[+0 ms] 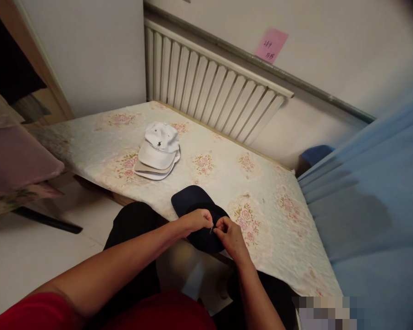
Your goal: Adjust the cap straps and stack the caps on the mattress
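Step in hand: seemingly fine fingertip work over dark cap (205,241), at near edge of tabletop (223,158). Left hand (199,219) pinches small shiny piece (211,230); right hand (230,236) pinched closed just beside it, contents of grip impossible to tell. Next move likely calls for steady, precise fingertips. Piece too small to identify; hands cover part of cap.

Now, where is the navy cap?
In the head view, the navy baseball cap is at the near edge of the floral cover, right of the stacked caps.
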Demonstrator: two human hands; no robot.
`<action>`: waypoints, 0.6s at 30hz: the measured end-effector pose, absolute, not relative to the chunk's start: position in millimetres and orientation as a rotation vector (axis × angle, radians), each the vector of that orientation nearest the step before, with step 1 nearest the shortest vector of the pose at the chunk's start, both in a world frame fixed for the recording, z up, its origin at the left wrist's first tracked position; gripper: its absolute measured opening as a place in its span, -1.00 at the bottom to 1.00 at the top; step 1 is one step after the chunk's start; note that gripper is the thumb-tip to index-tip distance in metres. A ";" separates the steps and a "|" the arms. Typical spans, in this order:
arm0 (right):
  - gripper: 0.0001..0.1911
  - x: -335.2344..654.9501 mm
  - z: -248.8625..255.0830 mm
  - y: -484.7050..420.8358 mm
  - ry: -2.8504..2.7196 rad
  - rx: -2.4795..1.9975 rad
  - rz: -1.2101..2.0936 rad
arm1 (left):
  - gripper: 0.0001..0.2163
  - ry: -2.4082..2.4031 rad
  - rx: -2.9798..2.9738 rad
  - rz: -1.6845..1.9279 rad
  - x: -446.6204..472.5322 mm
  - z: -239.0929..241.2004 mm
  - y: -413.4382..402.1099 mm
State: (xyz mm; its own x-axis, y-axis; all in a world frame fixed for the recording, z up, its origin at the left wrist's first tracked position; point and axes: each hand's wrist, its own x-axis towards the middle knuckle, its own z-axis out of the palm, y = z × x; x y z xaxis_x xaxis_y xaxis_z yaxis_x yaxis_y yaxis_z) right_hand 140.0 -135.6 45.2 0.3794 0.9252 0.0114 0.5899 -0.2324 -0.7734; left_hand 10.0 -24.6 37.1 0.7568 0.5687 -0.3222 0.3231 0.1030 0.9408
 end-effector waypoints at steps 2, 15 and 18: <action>-0.90 140.6 43.7 -137.3 -1.327 -1.948 0.594 | -0.89 0.766 1.506 0.199 9.3 35.4 -23.1; -0.90 144.3 54.3 -146.2 -1.495 -2.041 0.660 | -0.85 0.726 1.516 0.108 8.3 28.5 -19.7; -0.91 145.9 56.6 -145.9 -1.512 -2.049 0.662 | -0.83 0.660 1.527 0.094 5.6 30.0 -17.8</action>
